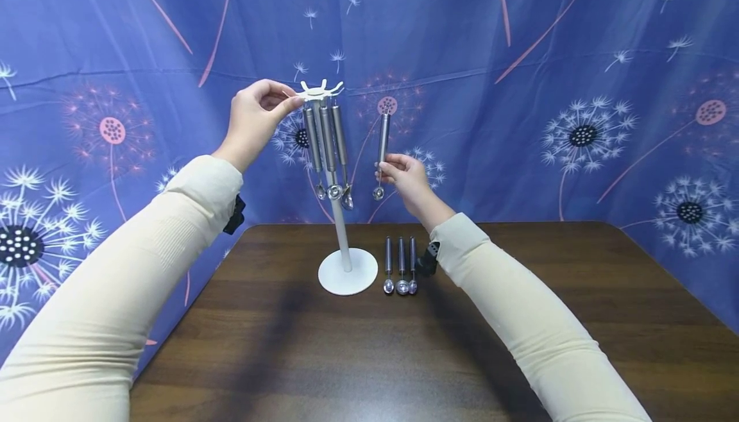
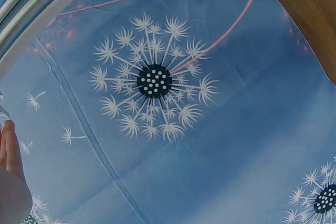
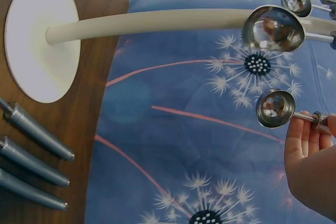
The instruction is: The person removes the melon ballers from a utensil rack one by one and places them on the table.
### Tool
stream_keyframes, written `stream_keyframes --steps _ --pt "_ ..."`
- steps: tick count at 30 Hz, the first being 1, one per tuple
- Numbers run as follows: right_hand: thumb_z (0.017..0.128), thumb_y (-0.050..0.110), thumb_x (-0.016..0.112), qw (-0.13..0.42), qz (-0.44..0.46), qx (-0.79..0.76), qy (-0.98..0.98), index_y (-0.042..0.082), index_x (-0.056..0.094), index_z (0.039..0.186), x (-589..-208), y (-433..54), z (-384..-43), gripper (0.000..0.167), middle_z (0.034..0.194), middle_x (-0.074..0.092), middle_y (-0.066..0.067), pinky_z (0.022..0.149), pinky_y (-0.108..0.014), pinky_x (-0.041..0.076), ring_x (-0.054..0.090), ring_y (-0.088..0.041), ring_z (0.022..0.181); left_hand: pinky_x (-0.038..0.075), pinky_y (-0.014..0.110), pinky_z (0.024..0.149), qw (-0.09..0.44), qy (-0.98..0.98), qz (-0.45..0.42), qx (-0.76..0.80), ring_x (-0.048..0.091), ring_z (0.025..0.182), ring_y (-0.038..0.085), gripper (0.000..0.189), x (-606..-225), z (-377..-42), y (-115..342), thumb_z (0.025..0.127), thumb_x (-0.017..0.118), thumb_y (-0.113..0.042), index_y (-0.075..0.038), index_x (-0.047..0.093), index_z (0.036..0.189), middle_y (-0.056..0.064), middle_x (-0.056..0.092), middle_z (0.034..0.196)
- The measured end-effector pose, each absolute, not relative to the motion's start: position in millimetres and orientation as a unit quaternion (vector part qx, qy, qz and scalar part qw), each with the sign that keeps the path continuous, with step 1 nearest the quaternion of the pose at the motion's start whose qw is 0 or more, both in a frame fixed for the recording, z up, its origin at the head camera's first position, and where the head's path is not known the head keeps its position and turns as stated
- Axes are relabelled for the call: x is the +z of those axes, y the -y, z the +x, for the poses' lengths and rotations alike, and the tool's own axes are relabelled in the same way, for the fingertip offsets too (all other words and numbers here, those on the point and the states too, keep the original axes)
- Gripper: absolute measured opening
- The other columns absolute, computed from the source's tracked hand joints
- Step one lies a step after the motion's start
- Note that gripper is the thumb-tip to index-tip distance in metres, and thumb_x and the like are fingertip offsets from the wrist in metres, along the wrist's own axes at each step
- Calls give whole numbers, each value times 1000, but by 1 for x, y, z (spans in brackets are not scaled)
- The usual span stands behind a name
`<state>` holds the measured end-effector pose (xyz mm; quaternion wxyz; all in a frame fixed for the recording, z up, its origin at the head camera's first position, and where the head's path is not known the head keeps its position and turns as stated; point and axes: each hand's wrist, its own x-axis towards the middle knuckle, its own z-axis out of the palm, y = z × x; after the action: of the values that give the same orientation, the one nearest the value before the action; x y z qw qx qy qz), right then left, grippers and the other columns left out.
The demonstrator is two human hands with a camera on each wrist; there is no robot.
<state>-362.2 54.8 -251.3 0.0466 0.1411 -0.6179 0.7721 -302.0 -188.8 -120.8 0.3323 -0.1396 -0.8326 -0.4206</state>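
Note:
My left hand [image 1: 256, 117] pinches one arm of the white hook ring [image 1: 315, 92] atop an upright rack. Only part of that hand shows at the edge of the left wrist view. Several metal scoops [image 1: 327, 136] hang from the ring, bowls downward. To the right of the rack, my right hand [image 1: 408, 181] holds a metal melon baller [image 1: 384, 136] upright by the lower part of its handle, apart from the rack. Its round bowl [image 3: 275, 108] points down below my fingers.
The rack's white round base [image 1: 346, 281] stands on the brown wooden table [image 1: 346, 358]. Three metal scoops [image 1: 401, 261] lie side by side just right of the base, handles toward the back. A blue dandelion-print cloth [image 1: 462, 37] hangs behind the table.

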Motion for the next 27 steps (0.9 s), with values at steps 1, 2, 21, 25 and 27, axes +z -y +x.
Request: stream_keyframes --steps 1,2,21,25,27 --pt "95 2 58 48 140 775 615 -12 52 126 -253 -56 -363 35 95 64 -8 77 -21 58 66 -8 73 48 17 77 334 833 -138 -420 63 85 0 39 -121 -302 188 83 75 -40 -11 67 108 -7 68 94" --pt "95 2 58 48 138 776 614 -12 52 126 -255 -56 -363 35 95 64 -7 77 -21 58 66 -8 72 49 17 80 335 834 -136 -417 63 87 2 42 -120 -303 188 83 75 -40 -10 65 111 -6 67 97" --pt "96 2 58 45 102 767 632 -12 51 128 -282 -76 -368 36 99 62 -9 80 -23 58 66 -9 73 35 25 115 297 884 -141 -331 45 132 21 58 -119 -300 196 91 62 -48 -9 57 133 7 48 139" --pt "96 2 58 47 92 759 642 -12 51 130 -287 -82 -369 38 107 63 -15 85 -27 58 65 -9 73 36 24 113 304 880 -148 -334 48 129 21 52 -120 -301 198 92 62 -45 -6 61 127 8 52 134" --pt "96 2 58 48 90 759 644 -12 51 130 -289 -84 -369 38 109 63 -16 86 -28 58 65 -9 73 38 22 112 312 874 -152 -340 50 127 20 48 -120 -303 197 93 62 -41 -4 62 124 9 54 130"
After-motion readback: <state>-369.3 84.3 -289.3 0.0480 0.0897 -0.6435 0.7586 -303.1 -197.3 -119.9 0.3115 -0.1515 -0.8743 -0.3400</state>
